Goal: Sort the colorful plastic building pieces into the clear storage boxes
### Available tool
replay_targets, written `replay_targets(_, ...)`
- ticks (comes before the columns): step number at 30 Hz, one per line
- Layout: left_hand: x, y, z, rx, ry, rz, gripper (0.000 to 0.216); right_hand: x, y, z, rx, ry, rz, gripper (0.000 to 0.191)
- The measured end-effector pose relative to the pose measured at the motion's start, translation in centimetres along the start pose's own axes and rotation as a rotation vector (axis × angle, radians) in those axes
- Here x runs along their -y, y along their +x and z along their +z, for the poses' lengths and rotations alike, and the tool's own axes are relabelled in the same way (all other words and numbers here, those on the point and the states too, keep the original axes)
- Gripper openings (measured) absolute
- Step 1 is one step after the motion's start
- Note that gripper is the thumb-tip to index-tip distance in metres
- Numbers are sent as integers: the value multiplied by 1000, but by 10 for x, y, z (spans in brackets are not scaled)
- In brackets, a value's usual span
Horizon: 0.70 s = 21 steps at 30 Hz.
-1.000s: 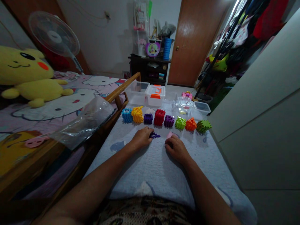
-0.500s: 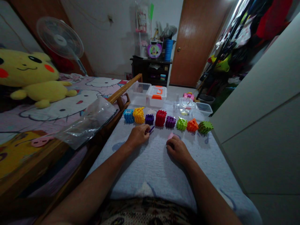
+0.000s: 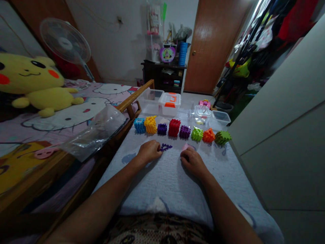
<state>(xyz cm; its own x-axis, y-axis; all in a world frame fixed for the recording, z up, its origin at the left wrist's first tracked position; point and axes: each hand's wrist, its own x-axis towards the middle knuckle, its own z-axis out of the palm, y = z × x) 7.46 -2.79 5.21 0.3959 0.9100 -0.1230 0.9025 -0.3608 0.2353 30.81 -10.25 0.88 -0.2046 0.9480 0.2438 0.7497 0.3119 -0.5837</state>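
My left hand is closed in a pinch on one end of a flat purple building piece with a notched edge and an open middle. The piece is held low over the blue cloth. To its right, my right hand rests on the cloth with curled fingers, beside a pink patch; nothing shows in it. Beyond both hands runs a row of stacked pieces, among them a dark purple stack, a red stack and another purple stack.
The row also has blue, yellow, lime, orange and olive stacks. Behind it stand clear plastic boxes, one with orange latches. A wooden bed rail borders the left, a pale cabinet the right.
My left hand has drawn slightly toward me and lowered, and the purple piece has turned so its flat outline now shows. My right hand has stayed nearly still.
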Motion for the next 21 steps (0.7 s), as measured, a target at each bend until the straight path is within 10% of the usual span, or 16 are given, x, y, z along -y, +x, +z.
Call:
replay_targets(7, -1, -3, 2, 4, 21, 23, 16, 0, 0, 1, -3, -2, 8, 11)
replay_targets(21, -12, 31, -33, -417, -23, -106, 21, 3, 0, -1, -2, 5, 10, 11)
